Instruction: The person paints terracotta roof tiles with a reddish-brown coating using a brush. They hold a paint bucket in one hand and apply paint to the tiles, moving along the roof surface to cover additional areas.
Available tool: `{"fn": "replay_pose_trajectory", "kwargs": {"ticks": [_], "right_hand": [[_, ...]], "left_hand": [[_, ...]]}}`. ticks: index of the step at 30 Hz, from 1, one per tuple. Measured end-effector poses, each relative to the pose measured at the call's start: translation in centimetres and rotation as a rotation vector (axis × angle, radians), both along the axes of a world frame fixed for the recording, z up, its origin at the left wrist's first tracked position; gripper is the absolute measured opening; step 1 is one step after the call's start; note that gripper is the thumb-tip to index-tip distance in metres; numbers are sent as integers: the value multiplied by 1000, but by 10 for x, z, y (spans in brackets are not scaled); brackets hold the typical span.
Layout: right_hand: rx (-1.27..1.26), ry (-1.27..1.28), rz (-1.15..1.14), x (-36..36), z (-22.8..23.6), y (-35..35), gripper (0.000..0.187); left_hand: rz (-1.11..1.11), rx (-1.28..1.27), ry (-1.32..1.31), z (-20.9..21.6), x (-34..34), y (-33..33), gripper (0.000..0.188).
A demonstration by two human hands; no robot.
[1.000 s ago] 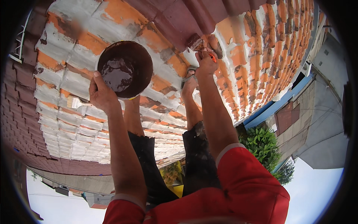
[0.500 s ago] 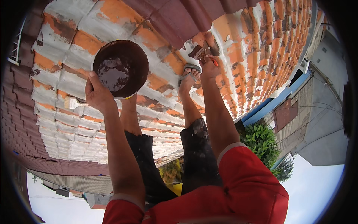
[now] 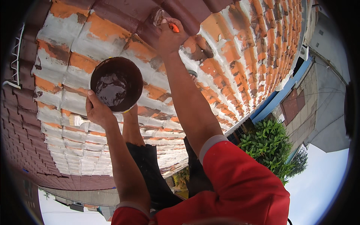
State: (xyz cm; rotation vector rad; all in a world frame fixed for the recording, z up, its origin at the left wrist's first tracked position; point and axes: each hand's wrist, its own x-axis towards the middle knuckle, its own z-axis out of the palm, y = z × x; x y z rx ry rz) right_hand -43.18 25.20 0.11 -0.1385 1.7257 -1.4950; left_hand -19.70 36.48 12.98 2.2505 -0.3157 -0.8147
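Note:
My left hand [image 3: 99,109] is closed on the rim of a round bucket [image 3: 135,80], thumb over the edge. Dark brown paint [image 3: 111,90] lies in its bottom and coats the inner wall. Up ahead, my right hand [image 3: 171,36] grips a paintbrush [image 3: 174,27] by its orange handle. Its brown-smeared bristles are at the brown-painted roof tiles [image 3: 165,15]; whether they touch is hard to tell. Nearer to me the tiles [image 3: 97,41] are orange with worn grey-white patches.
I stand on the sloping roof, one sandalled foot [image 3: 192,75] partly hidden behind my right forearm. More brown tiles [image 3: 22,120] run down the left side. A white metal bracket [image 3: 17,60] is at the far left. Past the roof's right edge are a leafy tree [image 3: 264,146] and neighbouring roofs [image 3: 326,93].
My right hand with the paintbrush has moved left and farther ahead, from the bare orange tiles to the brown ones. The bucket has shifted slightly down in the view.

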Motion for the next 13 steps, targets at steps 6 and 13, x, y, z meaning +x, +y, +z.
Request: {"fn": "replay_pose_trajectory", "kwargs": {"ticks": [6, 13], "right_hand": [[231, 85, -111, -68, -8, 44, 9], [2, 67, 116, -22, 7, -4, 5]], "left_hand": [[-28, -16, 0, -6, 8, 4, 55], [6, 34, -34, -2, 5, -2, 56]]}}
